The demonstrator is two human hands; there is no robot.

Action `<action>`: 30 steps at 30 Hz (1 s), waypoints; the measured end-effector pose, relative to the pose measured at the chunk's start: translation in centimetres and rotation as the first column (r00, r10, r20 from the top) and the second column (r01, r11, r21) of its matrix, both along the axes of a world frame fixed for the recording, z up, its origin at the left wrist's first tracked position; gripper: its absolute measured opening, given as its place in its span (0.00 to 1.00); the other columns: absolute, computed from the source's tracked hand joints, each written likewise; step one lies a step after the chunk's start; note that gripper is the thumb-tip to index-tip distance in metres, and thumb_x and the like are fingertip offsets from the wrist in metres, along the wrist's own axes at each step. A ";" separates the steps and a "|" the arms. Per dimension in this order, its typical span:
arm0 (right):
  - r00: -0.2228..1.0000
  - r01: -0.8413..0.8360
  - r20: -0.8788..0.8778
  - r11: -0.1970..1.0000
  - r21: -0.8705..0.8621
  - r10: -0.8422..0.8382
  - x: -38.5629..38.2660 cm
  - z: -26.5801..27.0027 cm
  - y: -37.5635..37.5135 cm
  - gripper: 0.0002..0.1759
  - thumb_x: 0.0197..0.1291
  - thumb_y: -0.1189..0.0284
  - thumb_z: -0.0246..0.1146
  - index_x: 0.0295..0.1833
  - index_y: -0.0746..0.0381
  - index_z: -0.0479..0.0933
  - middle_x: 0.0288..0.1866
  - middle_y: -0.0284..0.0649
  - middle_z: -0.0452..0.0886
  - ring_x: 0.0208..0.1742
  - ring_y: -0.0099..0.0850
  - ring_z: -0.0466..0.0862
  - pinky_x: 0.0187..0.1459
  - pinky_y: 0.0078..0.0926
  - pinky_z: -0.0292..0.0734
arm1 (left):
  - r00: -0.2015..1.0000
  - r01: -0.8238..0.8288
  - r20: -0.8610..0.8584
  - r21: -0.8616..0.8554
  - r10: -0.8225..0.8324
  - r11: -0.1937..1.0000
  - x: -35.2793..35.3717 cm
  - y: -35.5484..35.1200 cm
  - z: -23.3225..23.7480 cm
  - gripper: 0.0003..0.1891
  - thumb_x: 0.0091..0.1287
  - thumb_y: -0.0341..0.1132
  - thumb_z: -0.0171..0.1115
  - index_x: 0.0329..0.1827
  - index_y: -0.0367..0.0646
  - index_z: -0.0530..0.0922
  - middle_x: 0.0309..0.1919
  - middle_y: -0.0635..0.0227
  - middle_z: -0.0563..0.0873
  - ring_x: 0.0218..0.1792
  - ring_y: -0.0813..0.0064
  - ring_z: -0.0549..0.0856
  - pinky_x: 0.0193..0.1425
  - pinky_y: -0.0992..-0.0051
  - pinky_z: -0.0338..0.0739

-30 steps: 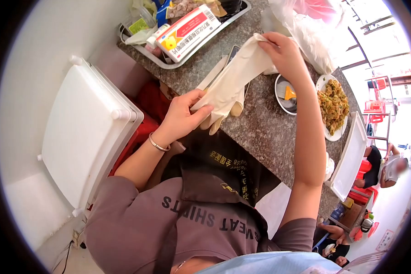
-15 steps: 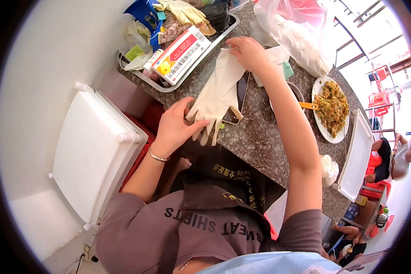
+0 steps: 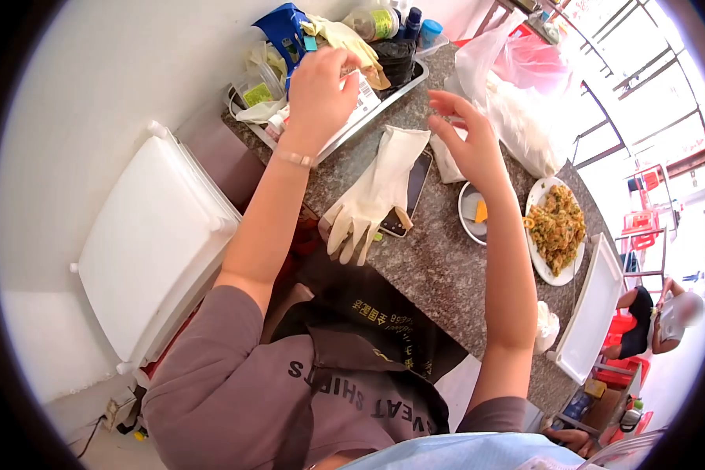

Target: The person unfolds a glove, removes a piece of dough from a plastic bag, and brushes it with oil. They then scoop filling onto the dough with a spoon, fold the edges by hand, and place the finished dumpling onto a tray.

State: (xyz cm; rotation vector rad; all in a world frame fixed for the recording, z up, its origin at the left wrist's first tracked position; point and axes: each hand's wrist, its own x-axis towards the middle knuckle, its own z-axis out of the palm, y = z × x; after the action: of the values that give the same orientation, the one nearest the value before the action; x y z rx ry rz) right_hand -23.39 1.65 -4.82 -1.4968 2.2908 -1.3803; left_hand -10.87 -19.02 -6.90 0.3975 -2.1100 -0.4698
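Two hands were up over the speckled stone counter [image 3: 439,270], neither on the pale rubber glove [image 3: 374,186] that lay flat between them. The left hand [image 3: 319,88], a thin bracelet at its wrist, had reached to the far side into the metal tray [image 3: 392,94] and rested, fingers curled downward, on a red-and-white box [image 3: 366,94]. Its back faced the camera, so whether it actually gripped the box could not be told. The right hand [image 3: 468,145] hung in the air just past the glove's cuff, released and holding nothing, with the fingers spread and slightly bent. The glove lay with its cuff towards the tray and its fingers drooping over the near edge of the counter; it partly covered a dark phone [image 3: 417,180], whose right side and lower corner showed beside it. Crowded into the tray around the box were a blue packet [image 3: 286,27] and other odds and ends too jumbled to tell apart. To the right of the phone stood a small bowl [image 3: 461,213] and, just beyond it, a plate [image 3: 542,270] heaped with yellowish fried food; a white tray [image 3: 595,309] sat at the counter's far right end, and plastic bags [image 3: 525,110] were piled behind the right hand.
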 end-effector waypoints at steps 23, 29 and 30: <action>0.506 0.159 0.826 0.914 -0.373 0.249 1.9 1.2 5.1 0.37 0.74 0.48 0.49 0.75 0.66 0.57 0.63 0.54 0.75 0.61 0.41 0.79 0.63 0.37 0.74 | 0.077 0.919 -0.906 0.226 -0.416 -0.322 2.5 4.0 8.5 0.14 0.78 0.39 0.49 0.60 0.45 0.73 0.58 0.61 0.81 0.62 0.62 0.78 0.67 0.58 0.73; 0.268 0.201 0.853 0.840 -0.504 0.448 5.5 0.6 5.3 0.43 0.72 0.38 0.38 0.71 0.65 0.63 0.69 0.49 0.72 0.68 0.41 0.74 0.70 0.43 0.68 | 0.110 0.719 -0.940 0.299 -0.323 -0.627 6.8 8.8 3.0 0.13 0.77 0.41 0.50 0.59 0.47 0.73 0.59 0.59 0.78 0.62 0.63 0.78 0.64 0.57 0.75; 0.315 0.115 0.807 0.824 -0.555 0.499 5.1 0.0 6.0 0.45 0.71 0.37 0.38 0.72 0.68 0.62 0.70 0.49 0.72 0.70 0.42 0.73 0.71 0.44 0.65 | 0.092 0.709 -0.918 0.332 -0.385 -0.622 7.2 9.1 1.7 0.13 0.76 0.41 0.53 0.59 0.48 0.72 0.58 0.58 0.78 0.60 0.62 0.79 0.63 0.56 0.76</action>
State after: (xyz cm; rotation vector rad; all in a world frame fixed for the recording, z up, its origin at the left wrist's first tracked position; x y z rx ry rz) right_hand -18.31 7.62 -4.81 -0.5619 0.9372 -2.0902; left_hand -3.62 -9.89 -5.18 -0.7343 -0.8499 -2.7686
